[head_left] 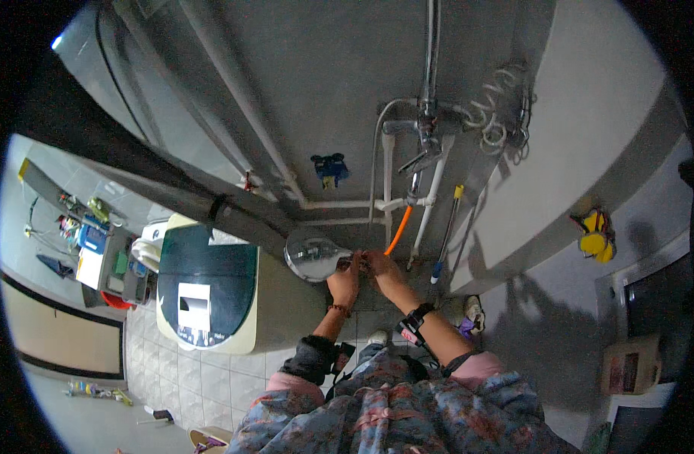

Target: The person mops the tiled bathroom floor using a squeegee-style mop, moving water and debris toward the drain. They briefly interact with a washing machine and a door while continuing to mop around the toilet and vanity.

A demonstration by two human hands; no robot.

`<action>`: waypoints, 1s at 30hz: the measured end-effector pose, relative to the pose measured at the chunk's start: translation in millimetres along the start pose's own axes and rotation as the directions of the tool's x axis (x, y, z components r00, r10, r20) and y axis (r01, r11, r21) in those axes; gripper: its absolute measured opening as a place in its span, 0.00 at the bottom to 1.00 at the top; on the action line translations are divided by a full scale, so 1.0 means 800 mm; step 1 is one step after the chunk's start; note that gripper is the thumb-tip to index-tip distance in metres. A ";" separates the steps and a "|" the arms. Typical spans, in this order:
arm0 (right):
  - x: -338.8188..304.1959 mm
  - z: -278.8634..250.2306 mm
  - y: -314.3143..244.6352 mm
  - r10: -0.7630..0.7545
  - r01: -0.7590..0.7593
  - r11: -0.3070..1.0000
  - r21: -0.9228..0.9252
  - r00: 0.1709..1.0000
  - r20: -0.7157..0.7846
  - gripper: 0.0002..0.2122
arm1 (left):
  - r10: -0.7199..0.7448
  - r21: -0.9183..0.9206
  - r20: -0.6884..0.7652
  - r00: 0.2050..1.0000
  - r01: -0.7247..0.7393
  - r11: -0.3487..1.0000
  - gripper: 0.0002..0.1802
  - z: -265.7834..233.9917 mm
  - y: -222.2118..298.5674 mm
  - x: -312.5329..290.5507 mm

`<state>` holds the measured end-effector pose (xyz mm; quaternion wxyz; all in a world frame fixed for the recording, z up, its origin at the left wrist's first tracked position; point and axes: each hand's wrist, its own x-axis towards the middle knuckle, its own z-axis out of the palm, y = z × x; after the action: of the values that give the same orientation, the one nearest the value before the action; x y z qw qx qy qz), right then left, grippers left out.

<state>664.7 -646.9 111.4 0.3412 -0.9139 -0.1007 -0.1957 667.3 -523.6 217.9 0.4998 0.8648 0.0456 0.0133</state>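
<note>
A round, shiny shower head [314, 256] with a tapering neck is held out in front of the wall, left of my hands. My left hand [344, 284] is closed around its neck. Right beside it, my right hand [385, 274] has its fingers closed at the end of the neck; what exactly they pinch is hidden. A grey hose [374, 166] hangs from the chrome mixer tap [426, 125] down toward my hands. An orange hose [400, 231] runs from the tap's lower outlet and passes behind my right hand.
To the left stands a top-loading washing machine [207, 287] with a dark lid. White pipes [339, 203] run along the wall, near a blue wall fitting [329, 168]. A pole [447, 234] leans by the corner. Yellow gloves [595, 236] hang at right, above a cardboard box [631, 365].
</note>
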 end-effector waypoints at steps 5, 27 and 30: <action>0.053 0.012 0.004 0.326 -0.368 0.918 0.148 0.912 0.249 0.09 | 0.045 -0.456 0.085 0.995 -0.002 0.890 0.13 0.009 -0.038 0.049; 0.108 -0.017 0.014 0.141 -0.118 0.985 -0.126 0.970 0.199 0.19 | -0.297 -0.536 0.179 0.938 0.346 0.770 0.12 0.057 -0.087 0.129; 0.077 -0.048 0.028 0.225 -0.219 0.974 -0.052 0.938 0.262 0.20 | -0.210 -0.686 0.137 0.968 0.246 0.684 0.11 0.053 -0.077 0.129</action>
<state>716.6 -685.5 151.2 0.3342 -0.9411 -0.0396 -0.0323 768.8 -520.6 141.1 0.7876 0.5994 0.1326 -0.0531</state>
